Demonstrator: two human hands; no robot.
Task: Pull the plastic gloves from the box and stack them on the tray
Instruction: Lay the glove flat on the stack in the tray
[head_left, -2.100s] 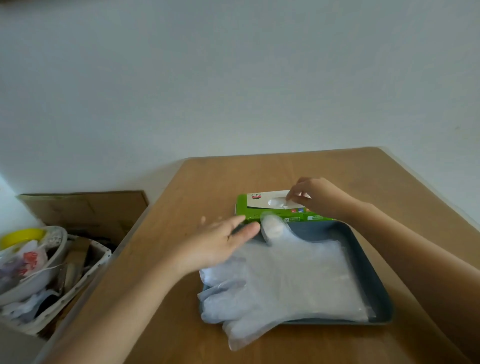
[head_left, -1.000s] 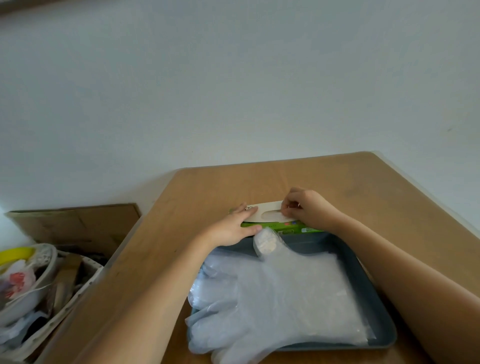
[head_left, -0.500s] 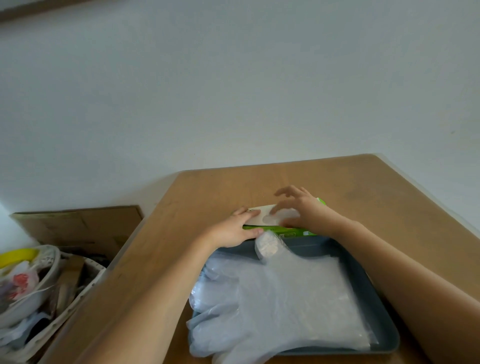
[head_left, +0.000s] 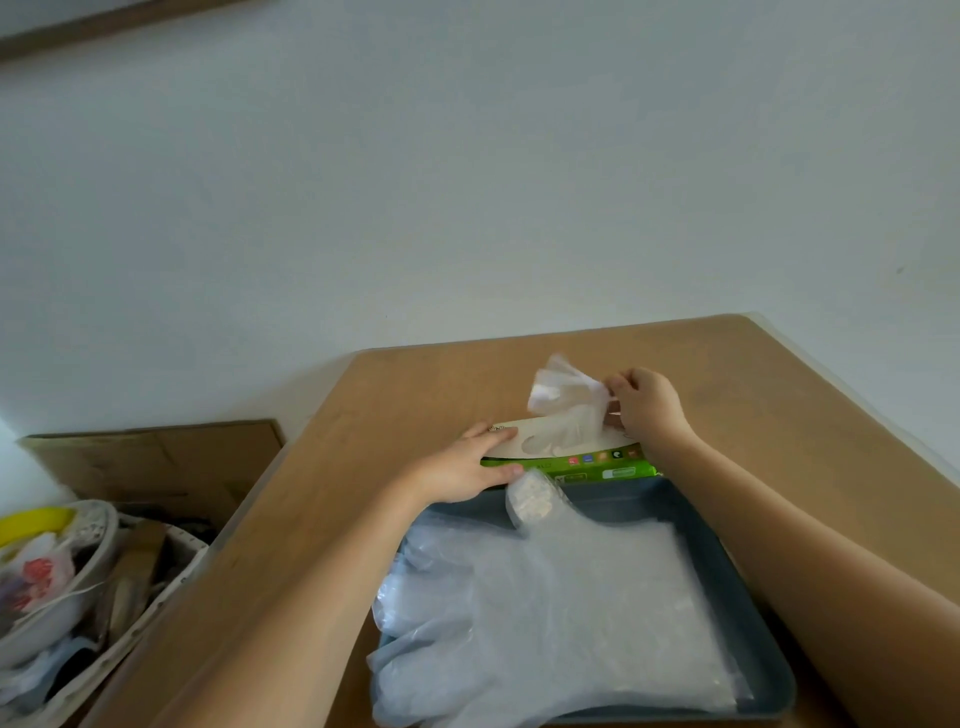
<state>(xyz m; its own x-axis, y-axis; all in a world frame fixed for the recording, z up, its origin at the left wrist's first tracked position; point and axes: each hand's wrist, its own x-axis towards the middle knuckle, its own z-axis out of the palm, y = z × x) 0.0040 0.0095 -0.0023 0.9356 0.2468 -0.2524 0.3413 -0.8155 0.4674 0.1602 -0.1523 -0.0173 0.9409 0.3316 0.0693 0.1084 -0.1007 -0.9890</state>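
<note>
Two hands are at work in the head view, both yours, reaching forward over a brown worktop (head_left: 441, 384) that meets a pale wall (head_left: 467, 182).

Your left hand (head_left: 467, 465) lies on the left end of the box (head_left: 597, 470). Its fingers are straight and flat on the white top, and its thumb rests along the green front face. It presses the box down rather than curling round it.

Your right hand (head_left: 647, 405) is above the right part of the box, with thumb and fingertips pinched on a clear glove (head_left: 569, 410). The glove is partly out of the slot in the top. Its upper end is bunched and lifted up and to the left of your fingers, and its lower end is in the opening.

The box sits flat on the worktop, just behind the far rim of the tray (head_left: 727, 571) and touching it or nearly so; which of the two, you cannot tell from this angle.

The dark blue-grey tray lies nearer to you, between your forearms. The stack of gloves (head_left: 571, 623) lies flat in it, cuffs toward the right. The glove fingers spill over the tray's left rim onto the worktop, and one glove thumb (head_left: 530, 501) pokes up toward the box, just below your left thumb.

Off the worktop to the left, lower down, sits a pale basket (head_left: 156, 597) full of mixed odds and ends. A sheet of cardboard (head_left: 156, 457) lies behind it.
</note>
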